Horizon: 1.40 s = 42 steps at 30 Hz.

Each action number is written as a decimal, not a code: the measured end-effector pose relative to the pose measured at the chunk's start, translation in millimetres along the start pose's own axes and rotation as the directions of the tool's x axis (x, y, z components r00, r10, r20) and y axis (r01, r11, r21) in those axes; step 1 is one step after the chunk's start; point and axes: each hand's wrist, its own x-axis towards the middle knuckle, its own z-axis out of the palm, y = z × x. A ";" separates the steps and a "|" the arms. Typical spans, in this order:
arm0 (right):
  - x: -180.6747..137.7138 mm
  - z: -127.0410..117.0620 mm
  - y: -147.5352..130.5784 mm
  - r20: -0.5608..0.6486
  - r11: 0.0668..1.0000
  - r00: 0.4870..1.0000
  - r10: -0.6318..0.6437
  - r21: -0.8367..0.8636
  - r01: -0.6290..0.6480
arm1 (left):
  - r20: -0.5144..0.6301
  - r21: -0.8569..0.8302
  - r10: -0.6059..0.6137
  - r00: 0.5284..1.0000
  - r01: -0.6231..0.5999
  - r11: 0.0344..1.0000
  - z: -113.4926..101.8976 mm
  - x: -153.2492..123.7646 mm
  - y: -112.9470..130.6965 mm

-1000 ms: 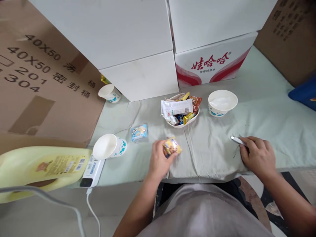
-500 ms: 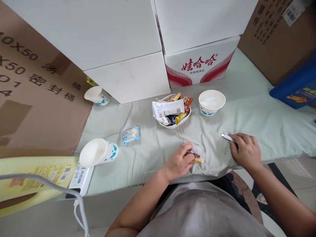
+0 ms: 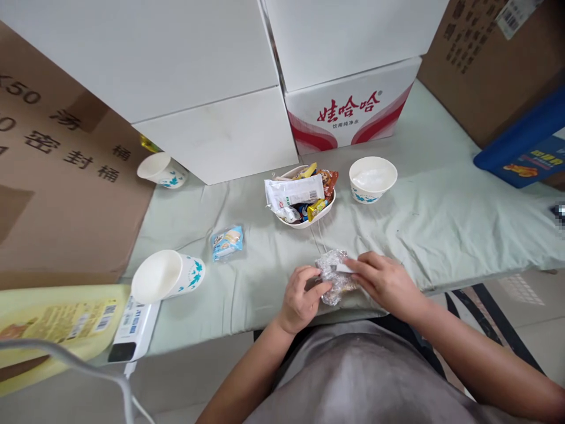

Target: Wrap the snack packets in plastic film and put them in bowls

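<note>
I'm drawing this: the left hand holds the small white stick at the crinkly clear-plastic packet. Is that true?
Almost: the right hand, not the left hand, holds the small white stick at the crinkly clear-plastic packet, as the head view shows.

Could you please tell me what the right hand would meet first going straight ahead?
The right hand would probably meet the crinkled packet first, at the tip of the white item it holds; exact depth is unclear.

Cloth-covered table (image 3: 273,253), pale green, wrinkled. On it: snack bowl (image 3: 325,214), blue packet (image 3: 228,242), paper bowl (image 3: 369,193), near-left paper cup (image 3: 192,275), far-left paper cup (image 3: 174,178); behind, white box (image 3: 220,135), red-and-white carton (image 3: 348,121); right, blue container (image 3: 521,162).
</note>
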 end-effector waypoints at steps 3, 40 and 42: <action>10.1 -6.7 -10.5 0.122 0.996 0.990 -0.077 -0.035 0.082 | 0.040 -0.044 -0.062 0.997 0.063 0.997 1.3 -2.3 -0.2; -16.4 -1.0 38.0 -0.106 0.843 0.879 0.465 0.357 -0.403 | 0.145 0.157 -0.245 0.959 0.222 0.962 -60.7 7.0 -30.5; -16.2 -1.3 39.9 -0.147 0.854 0.870 0.470 0.326 -0.406 | 0.119 0.151 -0.254 0.960 0.235 0.960 -64.5 1.4 -30.6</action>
